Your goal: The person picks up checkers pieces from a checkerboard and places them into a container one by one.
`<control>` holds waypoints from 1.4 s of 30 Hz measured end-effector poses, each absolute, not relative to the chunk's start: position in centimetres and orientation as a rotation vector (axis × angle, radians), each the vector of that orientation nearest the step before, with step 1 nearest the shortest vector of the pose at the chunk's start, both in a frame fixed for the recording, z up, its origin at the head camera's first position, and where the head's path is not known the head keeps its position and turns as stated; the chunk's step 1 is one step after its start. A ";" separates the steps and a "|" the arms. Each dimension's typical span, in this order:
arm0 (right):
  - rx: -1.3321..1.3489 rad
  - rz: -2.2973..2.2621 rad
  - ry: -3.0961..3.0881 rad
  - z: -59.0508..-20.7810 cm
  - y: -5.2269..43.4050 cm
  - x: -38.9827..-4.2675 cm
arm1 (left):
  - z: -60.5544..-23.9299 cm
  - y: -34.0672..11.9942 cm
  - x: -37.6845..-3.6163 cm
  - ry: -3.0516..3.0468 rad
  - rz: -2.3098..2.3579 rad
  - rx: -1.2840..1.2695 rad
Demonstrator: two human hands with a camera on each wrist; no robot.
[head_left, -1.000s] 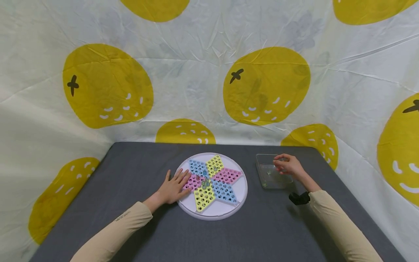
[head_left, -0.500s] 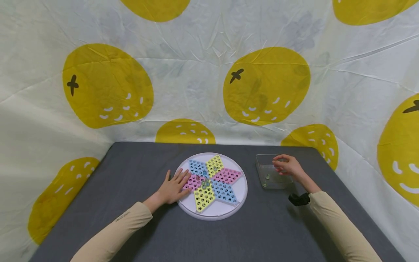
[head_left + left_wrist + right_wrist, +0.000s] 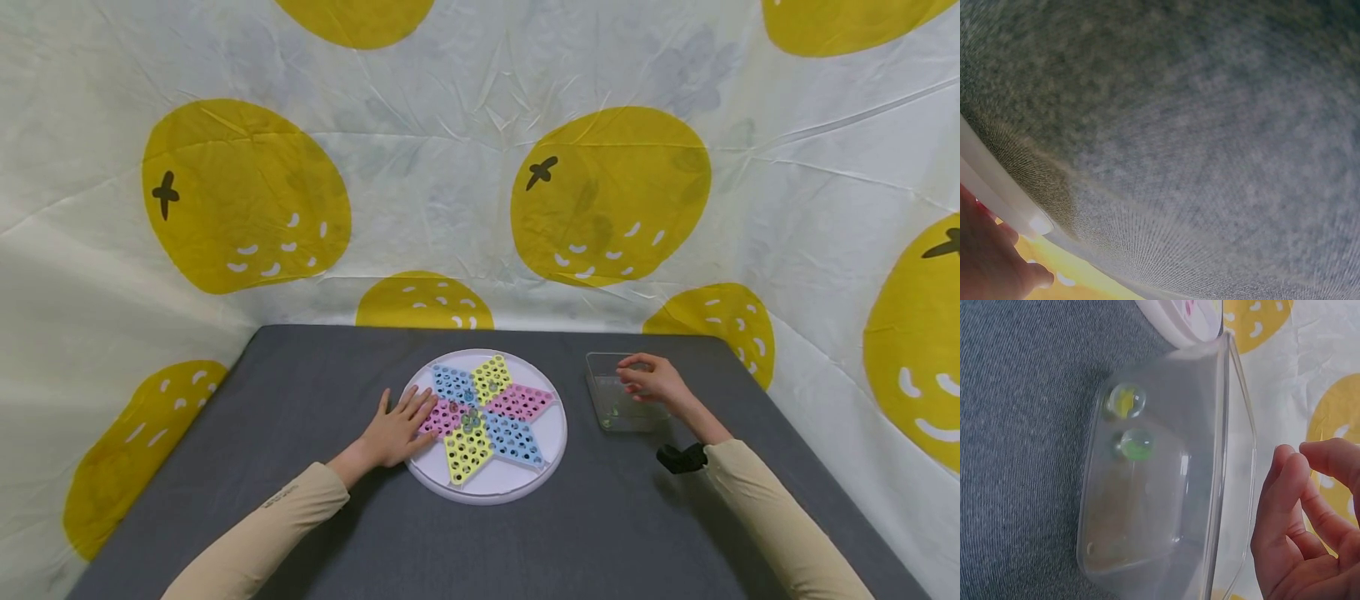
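Two marbles [image 3: 1137,446] sit in the clear box [image 3: 1160,512], near-left corner — down-left of the right hand [image 3: 654,383], the closer one, fingers loosely curled, no grip visible. Left hand [image 3: 394,428] lies spread on the game board [image 3: 510,485], left of the box.

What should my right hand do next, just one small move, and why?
Probably swing the right hand over to the star board for a marble: no marble shows between the fingers, two marbles are in the clear box, and green ones sit near the board's centre.
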State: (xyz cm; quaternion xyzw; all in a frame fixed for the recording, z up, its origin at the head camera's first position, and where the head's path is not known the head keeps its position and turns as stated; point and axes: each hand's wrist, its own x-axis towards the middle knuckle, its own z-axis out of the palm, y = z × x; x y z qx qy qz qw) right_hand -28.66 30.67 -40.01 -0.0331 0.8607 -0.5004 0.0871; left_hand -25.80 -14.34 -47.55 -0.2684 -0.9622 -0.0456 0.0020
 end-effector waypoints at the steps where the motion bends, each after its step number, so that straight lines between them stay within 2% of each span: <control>1: -0.101 -1.484 2.568 -40.0 30.5 -28.7 | -47.5 -14.4 -25.8 -3.015 -0.146 -0.845; 28: -0.193 -1.435 2.566 -39.5 25.6 -28.8 | -47.2 -14.1 -25.7 -3.019 -0.115 -0.845; 42: -0.208 -1.364 2.579 -39.8 21.0 -29.6 | -47.3 -14.1 -25.7 -3.021 -0.106 -0.836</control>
